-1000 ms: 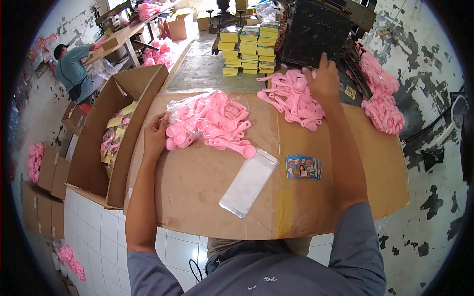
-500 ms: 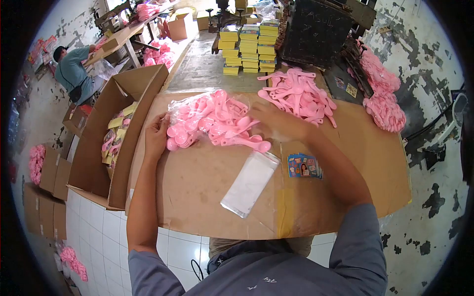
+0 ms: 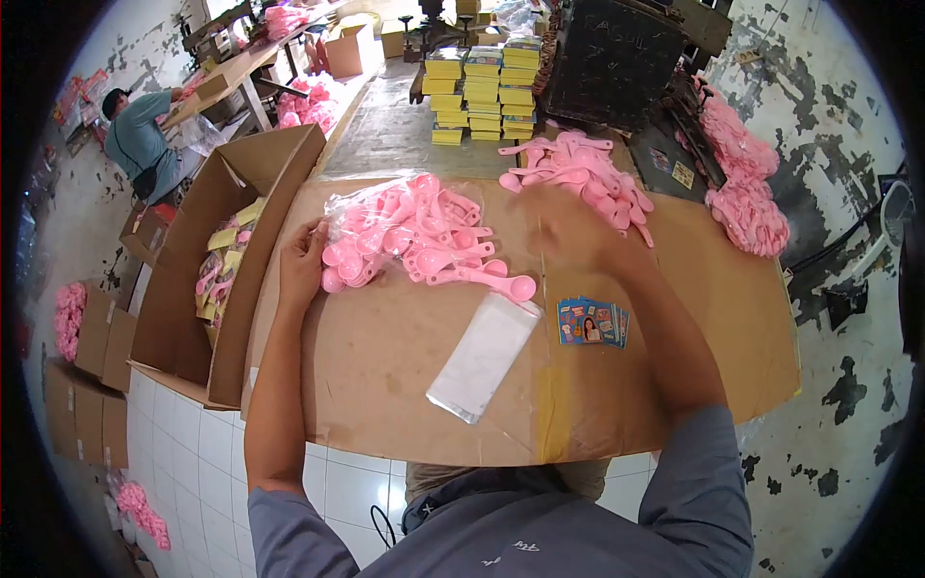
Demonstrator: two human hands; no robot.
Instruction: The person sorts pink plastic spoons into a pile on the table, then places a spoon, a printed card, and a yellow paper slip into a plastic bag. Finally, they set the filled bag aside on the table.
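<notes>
My left hand (image 3: 304,252) pinches the left edge of a clear plastic bag with pink plastic spoons (image 3: 405,231) spread in and around it. To the right my right hand (image 3: 568,223) is smeared by motion, between those spoons and a second pile of pink spoons (image 3: 588,173); its fingers cannot be made out. A stack of flat clear-and-white plastic sleeves (image 3: 485,356) lies slanted on the cardboard surface (image 3: 385,385) near me. Small blue printed cards (image 3: 590,323) lie fanned out below my right forearm.
A long open carton (image 3: 173,318) with pink and yellow items stands at left. Yellow-edged card stacks (image 3: 482,91) and a black box (image 3: 602,63) are at the back. Pink bundles (image 3: 747,183) lie at right. Another person (image 3: 145,140) sits at a far-left bench.
My right hand has moved right, away from the bagged spoons. My left hand stays at the bag's edge. The view has shifted slightly.
</notes>
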